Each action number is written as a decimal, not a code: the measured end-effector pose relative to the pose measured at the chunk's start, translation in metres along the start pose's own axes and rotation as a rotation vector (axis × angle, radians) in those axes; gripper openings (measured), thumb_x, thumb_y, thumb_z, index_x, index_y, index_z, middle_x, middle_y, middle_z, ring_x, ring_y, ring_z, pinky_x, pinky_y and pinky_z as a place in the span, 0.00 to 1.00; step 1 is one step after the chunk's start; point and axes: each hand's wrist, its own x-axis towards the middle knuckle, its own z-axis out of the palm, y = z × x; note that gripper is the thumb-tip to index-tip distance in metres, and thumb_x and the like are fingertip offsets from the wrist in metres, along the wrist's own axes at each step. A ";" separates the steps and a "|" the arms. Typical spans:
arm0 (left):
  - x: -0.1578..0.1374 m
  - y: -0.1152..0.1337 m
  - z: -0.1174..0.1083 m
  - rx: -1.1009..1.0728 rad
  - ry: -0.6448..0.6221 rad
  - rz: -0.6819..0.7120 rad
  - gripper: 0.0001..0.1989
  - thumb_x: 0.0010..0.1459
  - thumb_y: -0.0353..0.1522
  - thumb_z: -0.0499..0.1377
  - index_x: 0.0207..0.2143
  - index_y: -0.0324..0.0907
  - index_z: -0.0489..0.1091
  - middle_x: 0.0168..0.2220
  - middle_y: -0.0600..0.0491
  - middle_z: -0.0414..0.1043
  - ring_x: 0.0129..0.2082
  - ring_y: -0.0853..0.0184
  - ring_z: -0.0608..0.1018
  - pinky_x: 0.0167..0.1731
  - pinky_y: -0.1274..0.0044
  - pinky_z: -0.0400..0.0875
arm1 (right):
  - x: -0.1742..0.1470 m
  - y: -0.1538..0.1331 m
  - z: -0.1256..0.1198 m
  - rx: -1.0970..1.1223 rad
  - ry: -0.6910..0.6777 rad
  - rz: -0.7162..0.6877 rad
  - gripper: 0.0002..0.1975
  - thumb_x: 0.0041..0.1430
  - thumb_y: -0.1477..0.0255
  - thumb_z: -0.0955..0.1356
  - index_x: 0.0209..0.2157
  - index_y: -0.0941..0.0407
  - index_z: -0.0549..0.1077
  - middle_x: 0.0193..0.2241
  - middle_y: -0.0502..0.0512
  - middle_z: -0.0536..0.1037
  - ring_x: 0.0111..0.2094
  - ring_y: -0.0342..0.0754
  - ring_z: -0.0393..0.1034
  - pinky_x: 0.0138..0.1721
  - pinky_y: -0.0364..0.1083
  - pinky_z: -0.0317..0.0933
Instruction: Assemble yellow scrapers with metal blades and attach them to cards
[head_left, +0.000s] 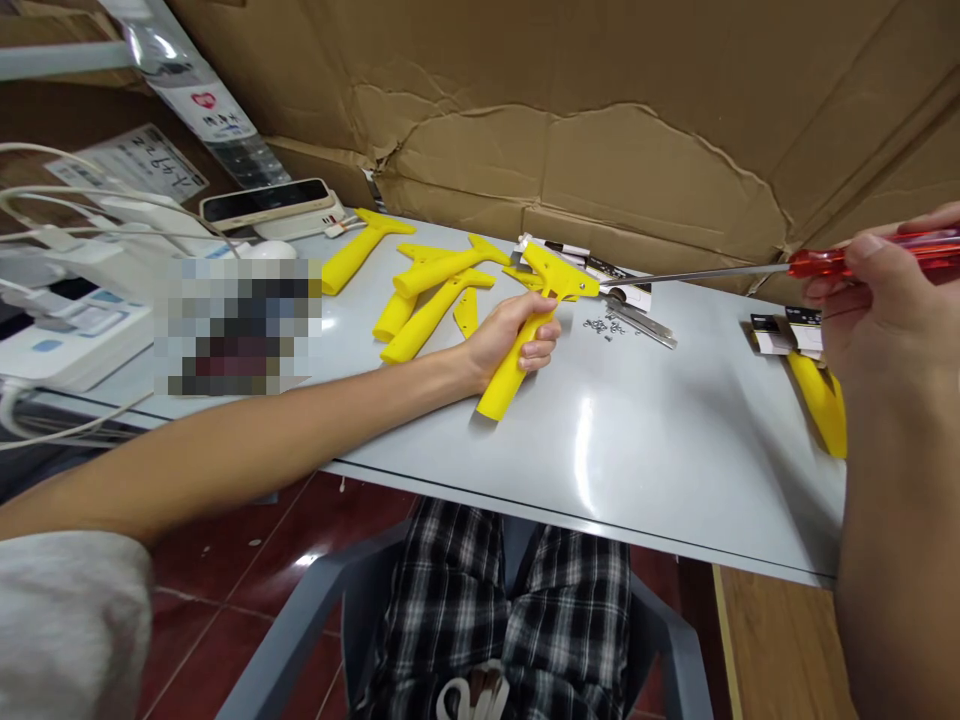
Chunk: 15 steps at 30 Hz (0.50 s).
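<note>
My left hand [517,340] is wrapped round the grip of a yellow plastic scraper [501,390], its wide head tilted up and to the right. My right hand [885,290] grips a screwdriver [705,273] by its clear red handle. The long shaft runs level to the left, and its tip is at the scraper's head, close to a small screw. Just below the head lie a pile of small loose screws [607,326] and some flat metal strips [643,322]. Small black-and-white packs [636,296] lie behind, partly hidden by the scraper.
Several more yellow scrapers [431,318] lie to the left on the white table [525,470]. Another yellow piece [817,400] with packs is at the right. A phone [264,203], power strip [67,345] and bottle [202,100] stand at the left; cardboard [600,60] walls the back.
</note>
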 end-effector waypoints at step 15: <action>0.000 -0.003 -0.003 0.068 -0.047 0.014 0.06 0.64 0.29 0.54 0.35 0.45 0.58 0.20 0.63 0.61 0.11 0.78 0.57 0.10 0.86 0.52 | -0.001 0.013 0.001 0.020 -0.042 -0.015 0.23 0.36 0.75 0.76 0.34 0.56 0.64 0.21 0.47 0.71 0.19 0.44 0.66 0.19 0.41 0.57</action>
